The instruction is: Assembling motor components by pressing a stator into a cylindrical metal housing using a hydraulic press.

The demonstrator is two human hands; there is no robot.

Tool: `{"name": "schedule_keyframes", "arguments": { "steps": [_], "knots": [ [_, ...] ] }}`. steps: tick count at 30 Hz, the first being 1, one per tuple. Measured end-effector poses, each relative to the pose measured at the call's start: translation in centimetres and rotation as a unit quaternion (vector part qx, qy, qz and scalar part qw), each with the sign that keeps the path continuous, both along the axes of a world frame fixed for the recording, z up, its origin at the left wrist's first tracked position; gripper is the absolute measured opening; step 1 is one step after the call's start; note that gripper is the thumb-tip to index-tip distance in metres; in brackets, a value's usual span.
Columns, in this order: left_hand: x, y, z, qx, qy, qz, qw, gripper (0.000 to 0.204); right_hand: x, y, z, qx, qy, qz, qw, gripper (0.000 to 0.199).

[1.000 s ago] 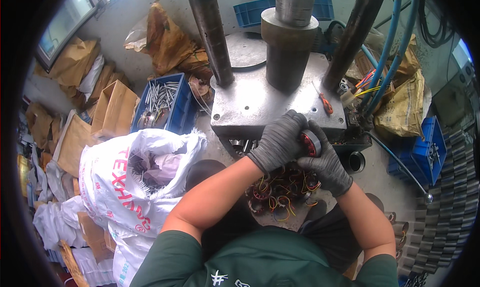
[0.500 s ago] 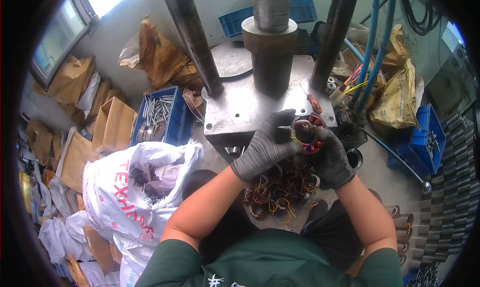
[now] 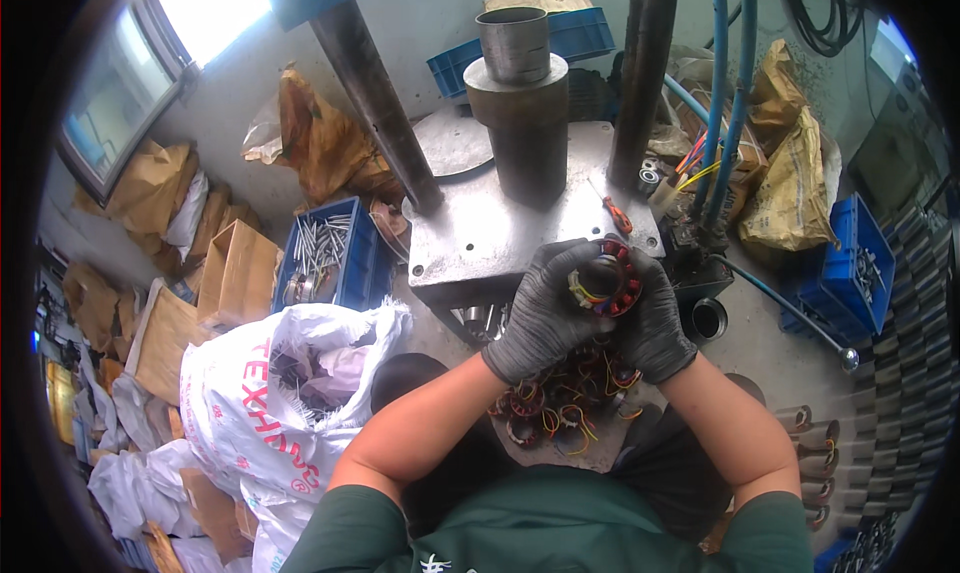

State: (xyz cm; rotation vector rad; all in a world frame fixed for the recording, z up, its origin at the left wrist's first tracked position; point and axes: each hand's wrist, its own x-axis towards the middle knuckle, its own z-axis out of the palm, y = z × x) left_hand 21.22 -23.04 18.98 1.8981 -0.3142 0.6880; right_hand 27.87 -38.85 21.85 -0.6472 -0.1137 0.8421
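Between my gloved hands, in front of the press table, is a ring-shaped motor stator (image 3: 628,291) with red windings and coloured wires. My left hand (image 3: 557,303) grips its left side, fingers and thumb curled at the rim. Around the right side my right hand (image 3: 655,323) is closed, its fingertips partly hidden behind the ring. Below my hands, several more stators (image 3: 525,401) with yellow, red and blue wires lie in a heap between my knees, partly covered by my hands.
The steel press table (image 3: 450,228) carries a thick cylinder (image 3: 530,133) and an orange-handled screwdriver (image 3: 617,215). On the left stand a white woven sack (image 3: 235,383) and a blue crate (image 3: 375,263) with metal rods. A ball-ended lever (image 3: 848,358) and stacked dark metal parts (image 3: 890,403) are at right.
My left hand has closed in from its spread position onto the stator's left side. The stator now sits slightly lower, turned between both hands. The whole view has shifted a little.
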Motion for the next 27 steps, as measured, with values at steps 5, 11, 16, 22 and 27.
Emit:
{"name": "schedule_keyframes", "arguments": {
  "steps": [5,11,16,22,27],
  "knots": [
    [0.2,0.7,0.6,0.037,-0.033,-0.015,0.999,0.087,-0.3,-0.4,1.2,-0.005,-0.002,0.015,1.000,0.043],
    [0.6,0.7,1.1,0.140,-0.026,-0.012,0.990,0.097,0.2,-0.5,2.0,0.075,-0.004,0.027,0.997,0.038],
    [2.3,-0.6,1.7,-0.070,0.002,-0.120,0.990,0.134,-0.3,-0.8,5.4,0.082,0.021,0.012,0.996,0.037],
    [3.0,-0.6,8.4,-0.101,0.065,-0.072,0.990,0.122,1.3,-1.1,6.0,0.148,-0.066,0.010,0.987,0.046],
    [8.5,1.3,16.4,-0.389,0.011,-0.238,0.890,0.063,3.0,-2.4,2.4,0.046,-0.032,0.051,0.997,0.047]
  ]
}}
